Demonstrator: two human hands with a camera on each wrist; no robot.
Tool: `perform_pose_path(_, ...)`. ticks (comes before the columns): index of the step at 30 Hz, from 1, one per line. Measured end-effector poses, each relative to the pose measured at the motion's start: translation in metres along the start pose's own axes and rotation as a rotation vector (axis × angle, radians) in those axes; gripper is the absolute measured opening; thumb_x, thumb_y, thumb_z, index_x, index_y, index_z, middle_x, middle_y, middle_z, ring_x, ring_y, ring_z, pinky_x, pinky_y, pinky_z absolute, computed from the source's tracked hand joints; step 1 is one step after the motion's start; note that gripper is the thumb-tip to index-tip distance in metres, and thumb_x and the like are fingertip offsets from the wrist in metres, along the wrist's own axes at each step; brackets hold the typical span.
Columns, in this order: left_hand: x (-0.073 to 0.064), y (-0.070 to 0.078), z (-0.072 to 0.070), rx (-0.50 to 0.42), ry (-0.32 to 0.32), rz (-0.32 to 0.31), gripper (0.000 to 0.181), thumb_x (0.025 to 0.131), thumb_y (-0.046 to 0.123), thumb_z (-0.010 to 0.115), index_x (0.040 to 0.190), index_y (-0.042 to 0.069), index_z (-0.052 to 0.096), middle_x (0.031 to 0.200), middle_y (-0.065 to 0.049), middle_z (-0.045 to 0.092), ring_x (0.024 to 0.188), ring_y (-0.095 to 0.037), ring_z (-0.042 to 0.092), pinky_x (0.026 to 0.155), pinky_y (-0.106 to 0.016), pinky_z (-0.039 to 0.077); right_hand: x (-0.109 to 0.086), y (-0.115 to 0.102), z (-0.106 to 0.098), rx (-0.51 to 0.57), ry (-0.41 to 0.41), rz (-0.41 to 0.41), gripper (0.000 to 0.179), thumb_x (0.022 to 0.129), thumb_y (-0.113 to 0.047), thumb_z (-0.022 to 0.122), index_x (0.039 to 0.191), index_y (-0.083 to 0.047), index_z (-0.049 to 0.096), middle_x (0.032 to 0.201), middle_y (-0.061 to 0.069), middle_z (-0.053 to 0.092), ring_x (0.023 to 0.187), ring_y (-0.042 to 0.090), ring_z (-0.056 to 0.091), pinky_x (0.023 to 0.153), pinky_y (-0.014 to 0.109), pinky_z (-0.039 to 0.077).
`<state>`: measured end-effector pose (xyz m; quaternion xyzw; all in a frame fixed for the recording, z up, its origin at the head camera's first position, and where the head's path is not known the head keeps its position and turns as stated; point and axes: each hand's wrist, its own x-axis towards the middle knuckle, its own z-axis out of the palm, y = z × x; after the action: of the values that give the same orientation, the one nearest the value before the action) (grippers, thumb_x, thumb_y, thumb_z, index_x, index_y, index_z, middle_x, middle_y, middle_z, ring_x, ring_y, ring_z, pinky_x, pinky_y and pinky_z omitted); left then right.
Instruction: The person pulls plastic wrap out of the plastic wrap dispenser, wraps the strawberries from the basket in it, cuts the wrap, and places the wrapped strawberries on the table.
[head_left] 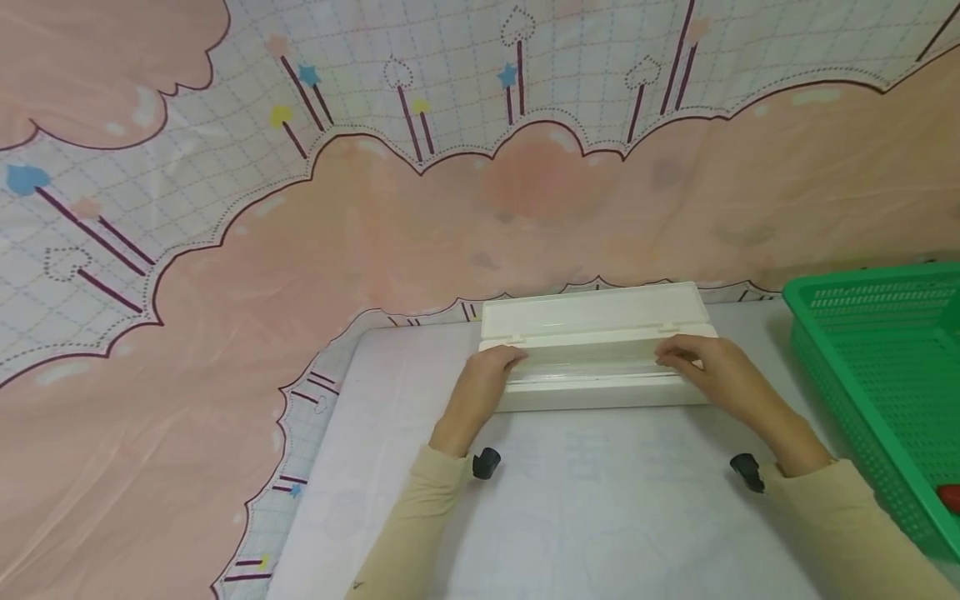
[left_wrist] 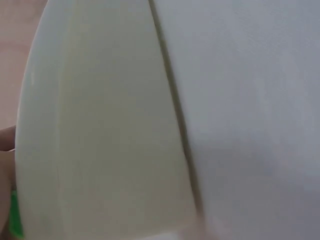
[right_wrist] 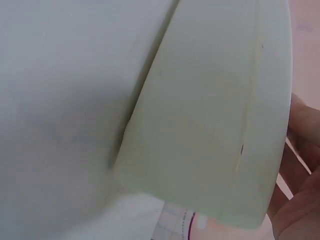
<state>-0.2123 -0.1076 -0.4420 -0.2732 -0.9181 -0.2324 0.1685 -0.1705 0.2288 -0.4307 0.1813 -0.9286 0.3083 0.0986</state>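
Note:
A long white box (head_left: 600, 396), shaped like a cling film dispenser, stands on the white table with its hinged lid (head_left: 592, 312) tipped back. Clear, shiny plastic film (head_left: 592, 360) shows in its opening, though its edges are hard to make out. At the box's left end, my left hand (head_left: 480, 387) pinches at the film with bent fingers; its thumb is mostly hidden. My right hand (head_left: 716, 375) does likewise at the right end, thumb and forefinger close together. Both wrist views are filled by the box's front wall (left_wrist: 120, 120), with part of the right hand (right_wrist: 302, 200) behind it.
A green plastic basket (head_left: 825, 367) stands to the right, with a red object (head_left: 949, 497) at its near side. The white table (head_left: 585, 517) spreads in front of the box. Behind hangs a patterned pink and white cloth (head_left: 450, 225).

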Motion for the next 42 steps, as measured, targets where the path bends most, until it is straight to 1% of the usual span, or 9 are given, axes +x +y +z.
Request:
perform_pose_path(3, -0.003, -0.003, -0.001, 0.028, 0.042, 0.042, 0.017, 0.092, 0.0, 0.065, 0.106, 0.003, 0.074, 0.106, -0.01, 0.075, 0.101, -0.022, 0.072, 0.089, -0.029, 0.057, -0.002, 0.003, -0.003, -0.027, 0.012, -0.022, 0.016, 0.092, -0.005, 0.068, 0.107, -0.004, 0.072, 0.1, 0.01, 0.075, 0.091, 0.031, 0.071, 0.076, 0.048, 0.057)
perform_pose_path(8, -0.003, -0.003, -0.005, 0.006, 0.106, 0.038, 0.012, 0.091, 0.001, 0.067, 0.101, 0.0, 0.074, 0.1, -0.013, 0.075, 0.094, -0.025, 0.073, 0.084, -0.03, 0.058, -0.004, 0.005, -0.009, -0.059, 0.037, -0.035, 0.017, 0.091, -0.005, 0.069, 0.107, -0.002, 0.073, 0.098, 0.012, 0.076, 0.087, 0.031, 0.071, 0.074, 0.047, 0.057)
perform_pose_path(15, 0.002, -0.007, -0.01, -0.005, 0.11, 0.054, 0.01, 0.089, 0.002, 0.069, 0.097, -0.001, 0.074, 0.097, -0.013, 0.075, 0.091, -0.025, 0.074, 0.082, -0.028, 0.059, -0.002, 0.004, -0.017, -0.056, 0.06, -0.036, 0.018, 0.089, -0.003, 0.071, 0.106, 0.0, 0.074, 0.097, 0.016, 0.075, 0.085, 0.03, 0.072, 0.07, 0.043, 0.057)
perform_pose_path(21, 0.004, -0.008, -0.019, -0.044, 0.133, 0.043, 0.009, 0.092, 0.007, 0.067, 0.097, 0.001, 0.072, 0.096, -0.01, 0.074, 0.09, -0.022, 0.072, 0.082, -0.029, 0.058, 0.0, 0.002, -0.023, -0.038, 0.14, -0.046, 0.015, 0.087, -0.002, 0.073, 0.101, -0.005, 0.076, 0.096, 0.012, 0.076, 0.084, 0.026, 0.069, 0.064, 0.02, 0.05)
perform_pose_path(25, 0.005, -0.006, -0.025, -0.053, 0.125, 0.012, 0.012, 0.096, 0.012, 0.062, 0.1, 0.004, 0.07, 0.093, -0.008, 0.073, 0.075, -0.016, 0.067, 0.072, -0.027, 0.057, 0.003, 0.001, -0.028, -0.009, 0.172, -0.086, 0.016, 0.085, 0.001, 0.074, 0.1, -0.006, 0.076, 0.095, 0.011, 0.076, 0.085, 0.026, 0.07, 0.067, 0.008, 0.045)
perform_pose_path(28, 0.006, -0.005, -0.03, -0.063, 0.13, 0.002, 0.012, 0.097, 0.011, 0.062, 0.1, 0.004, 0.071, 0.09, -0.007, 0.073, 0.069, -0.014, 0.064, 0.067, -0.027, 0.056, 0.004, 0.0, -0.032, 0.003, 0.183, -0.11, 0.018, 0.084, 0.002, 0.075, 0.1, -0.007, 0.076, 0.095, 0.009, 0.076, 0.086, 0.01, 0.069, 0.069, 0.004, 0.044)
perform_pose_path(32, 0.007, -0.004, -0.037, -0.085, 0.147, 0.023, 0.011, 0.094, 0.007, 0.065, 0.098, 0.002, 0.073, 0.09, -0.009, 0.074, 0.074, -0.017, 0.068, 0.069, -0.027, 0.057, 0.006, -0.002, -0.039, 0.01, 0.186, -0.119, 0.019, 0.083, 0.003, 0.075, 0.099, -0.006, 0.077, 0.093, 0.008, 0.077, 0.085, -0.012, 0.06, 0.069, 0.004, 0.044)
perform_pose_path(38, 0.012, -0.001, -0.05, -0.089, 0.172, 0.047, 0.011, 0.094, 0.006, 0.065, 0.099, 0.001, 0.073, 0.091, -0.011, 0.074, 0.078, -0.02, 0.07, 0.072, -0.03, 0.058, 0.007, -0.008, -0.051, -0.019, 0.166, -0.106, 0.02, 0.084, 0.002, 0.075, 0.103, -0.004, 0.077, 0.094, 0.013, 0.077, 0.082, 0.017, 0.072, 0.061, 0.006, 0.043)
perform_pose_path(42, 0.012, 0.002, -0.056, -0.075, 0.181, 0.067, 0.011, 0.094, 0.006, 0.065, 0.099, 0.001, 0.073, 0.094, -0.011, 0.075, 0.085, -0.022, 0.072, 0.076, -0.031, 0.059, 0.008, -0.013, -0.057, -0.034, 0.189, -0.121, 0.021, 0.083, 0.001, 0.075, 0.103, -0.005, 0.078, 0.093, 0.012, 0.077, 0.082, -0.005, 0.065, 0.057, 0.007, 0.042)
